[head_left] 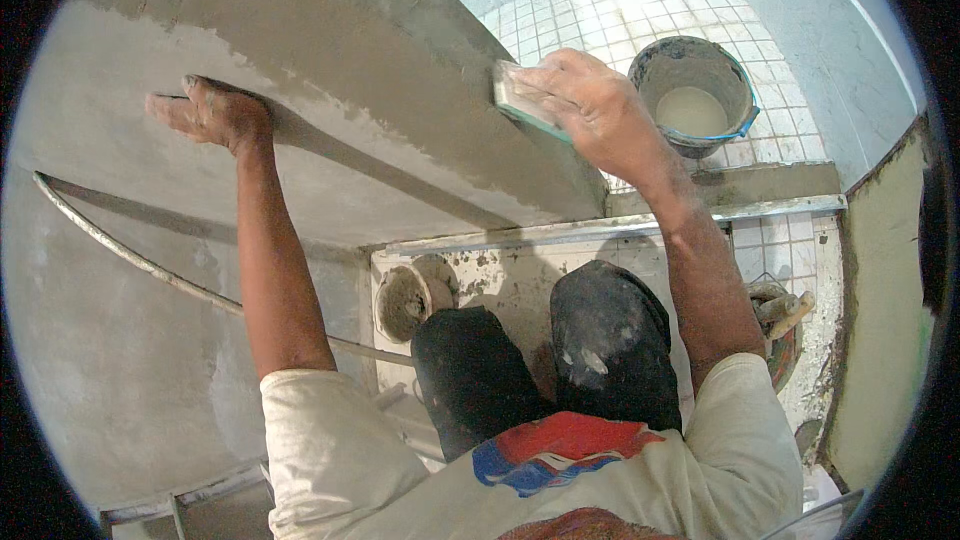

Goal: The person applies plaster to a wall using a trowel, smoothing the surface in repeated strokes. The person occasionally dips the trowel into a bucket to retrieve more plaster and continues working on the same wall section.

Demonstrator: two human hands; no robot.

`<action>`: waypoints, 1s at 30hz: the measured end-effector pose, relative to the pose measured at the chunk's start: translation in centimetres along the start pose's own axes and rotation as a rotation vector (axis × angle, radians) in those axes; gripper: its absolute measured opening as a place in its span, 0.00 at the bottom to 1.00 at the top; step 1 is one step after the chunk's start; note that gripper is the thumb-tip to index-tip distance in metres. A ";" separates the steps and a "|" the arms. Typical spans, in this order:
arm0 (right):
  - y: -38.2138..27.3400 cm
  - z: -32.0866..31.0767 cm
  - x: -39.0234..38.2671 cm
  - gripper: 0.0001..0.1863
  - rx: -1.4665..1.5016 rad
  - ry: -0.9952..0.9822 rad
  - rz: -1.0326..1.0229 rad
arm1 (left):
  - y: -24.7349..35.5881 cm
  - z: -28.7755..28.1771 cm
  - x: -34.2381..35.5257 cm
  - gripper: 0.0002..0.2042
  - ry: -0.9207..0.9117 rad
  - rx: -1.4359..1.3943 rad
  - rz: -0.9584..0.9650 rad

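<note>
My left hand (218, 117) rests against the grey plastered wall (330, 60), its fingers stretched out and nothing held. At the wall's right edge, my right hand (592, 118) grips a pale, sponge-like block (520, 100) with a green edge. The block lies against the plaster at the corner; the fingers hide part of it. The plaster is darker and looks damp along that edge, while a lighter area spreads around the left hand. To the right of the right hand stands a dark bucket (690, 95) with a blue rim, holding cloudy liquid.
White tiles (590, 20) cover the floor beyond a low ledge (720, 183). A mortar-crusted container (402, 302) sits left of my knees. Right of my forearm are wooden-handled tools (785, 310). A thin curved rod (140, 255) crosses on the left, passing behind my left arm.
</note>
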State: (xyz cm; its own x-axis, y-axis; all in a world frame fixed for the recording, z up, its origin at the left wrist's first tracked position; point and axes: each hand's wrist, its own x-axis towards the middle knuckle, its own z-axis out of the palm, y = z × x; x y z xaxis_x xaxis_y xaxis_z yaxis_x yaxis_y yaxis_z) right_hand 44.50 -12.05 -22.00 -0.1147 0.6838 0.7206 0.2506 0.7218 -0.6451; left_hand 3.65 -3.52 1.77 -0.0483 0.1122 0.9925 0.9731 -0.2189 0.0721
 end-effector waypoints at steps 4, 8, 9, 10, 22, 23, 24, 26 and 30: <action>-1.5 1.0 1.2 0.18 0.075 0.198 -0.187 | 3.8 0.6 -1.1 0.39 0.012 -0.055 -0.052; 0.4 0.8 0.0 0.17 -0.065 0.096 -0.042 | 4.8 0.1 -0.9 0.39 0.025 -0.033 -0.118; 0.8 1.0 -0.1 0.17 -0.018 0.121 -0.088 | 4.5 0.1 -0.8 0.39 0.028 -0.040 -0.096; -0.1 1.0 0.5 0.17 0.034 0.148 -0.133 | 4.1 0.1 -0.6 0.39 0.031 -0.044 -0.069; -0.8 0.5 2.4 0.17 0.107 0.178 -0.160 | 5.3 0.0 -1.2 0.39 -0.006 -0.078 -0.144; -2.1 0.7 3.1 0.16 0.161 0.233 -0.221 | 4.8 0.0 -1.1 0.39 0.000 -0.068 -0.124; -2.4 1.2 3.3 0.17 0.170 0.222 -0.237 | 3.9 0.2 -1.0 0.39 0.007 -0.059 -0.105; -2.2 1.5 4.1 0.19 0.170 0.207 -0.277 | 3.8 0.6 -0.7 0.39 0.018 -0.050 -0.082; 2.9 1.5 0.1 0.20 -0.058 0.070 -0.054 | 2.9 0.5 -0.9 0.40 0.015 -0.062 -0.054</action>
State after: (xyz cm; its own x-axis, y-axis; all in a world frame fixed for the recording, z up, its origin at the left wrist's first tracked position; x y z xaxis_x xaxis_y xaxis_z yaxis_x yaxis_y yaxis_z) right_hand 43.76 -9.74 -24.24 -0.0621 0.6335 0.7712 0.3009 0.7486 -0.5907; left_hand 6.58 -3.78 1.08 -0.1043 0.1111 0.9883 0.9531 -0.2727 0.1312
